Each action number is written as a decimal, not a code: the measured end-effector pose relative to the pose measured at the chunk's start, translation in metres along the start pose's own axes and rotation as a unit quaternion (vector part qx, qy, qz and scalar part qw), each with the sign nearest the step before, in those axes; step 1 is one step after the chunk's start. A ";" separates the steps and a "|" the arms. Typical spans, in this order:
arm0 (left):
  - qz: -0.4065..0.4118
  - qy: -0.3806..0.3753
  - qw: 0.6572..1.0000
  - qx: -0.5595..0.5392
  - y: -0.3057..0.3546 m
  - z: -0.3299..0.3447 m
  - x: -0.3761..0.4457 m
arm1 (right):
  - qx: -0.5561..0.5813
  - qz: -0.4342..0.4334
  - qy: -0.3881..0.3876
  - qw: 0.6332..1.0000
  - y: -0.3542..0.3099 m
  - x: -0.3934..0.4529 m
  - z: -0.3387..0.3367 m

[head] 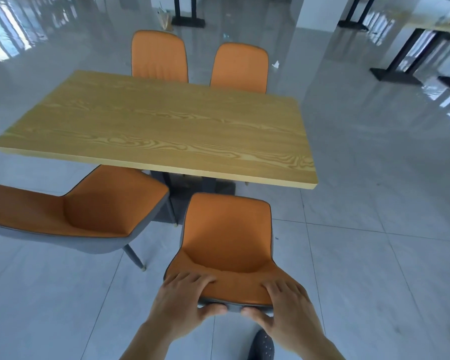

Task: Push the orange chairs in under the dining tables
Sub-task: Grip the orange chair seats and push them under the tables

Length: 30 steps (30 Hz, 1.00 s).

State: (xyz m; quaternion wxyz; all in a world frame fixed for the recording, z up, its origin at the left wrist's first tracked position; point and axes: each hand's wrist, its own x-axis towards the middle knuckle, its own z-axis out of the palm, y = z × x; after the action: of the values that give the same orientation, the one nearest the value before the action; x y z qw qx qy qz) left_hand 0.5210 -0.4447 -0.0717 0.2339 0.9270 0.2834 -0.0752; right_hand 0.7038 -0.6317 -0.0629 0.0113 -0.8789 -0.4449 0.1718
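Observation:
An orange chair with a grey back stands just short of the near edge of the wooden dining table. My left hand and my right hand both grip the top of its backrest, fingers over the front and thumbs behind. A second orange chair stands to the left, turned at an angle, its seat front at the table's near edge. Two more orange chairs stand at the table's far side, only their backrests showing above the top.
Glossy grey tiled floor spreads to the right. Black table bases stand at the far right and far back. A paper bag sits on the floor behind the table. A dark shoe shows below my hands.

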 end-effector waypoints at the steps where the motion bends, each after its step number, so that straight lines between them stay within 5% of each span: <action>1: 0.005 0.006 1.000 0.002 -0.001 0.001 0.001 | -0.001 -0.001 -0.001 1.000 0.001 0.000 0.000; 23: 0.028 0.067 0.997 0.018 -0.017 0.010 -0.004 | 0.022 -0.032 0.034 0.999 -0.002 0.002 0.021; 30: 0.015 0.047 0.999 -0.003 -0.015 0.003 -0.002 | 0.002 -0.043 -0.019 0.999 0.001 0.009 0.013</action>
State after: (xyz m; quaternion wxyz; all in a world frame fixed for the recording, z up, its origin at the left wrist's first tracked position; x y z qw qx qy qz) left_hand 0.5108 -0.4359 -0.0797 0.2237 0.9332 0.2801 -0.0268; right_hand 0.7051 -0.6271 -0.0776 0.0116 -0.8556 -0.4818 0.1890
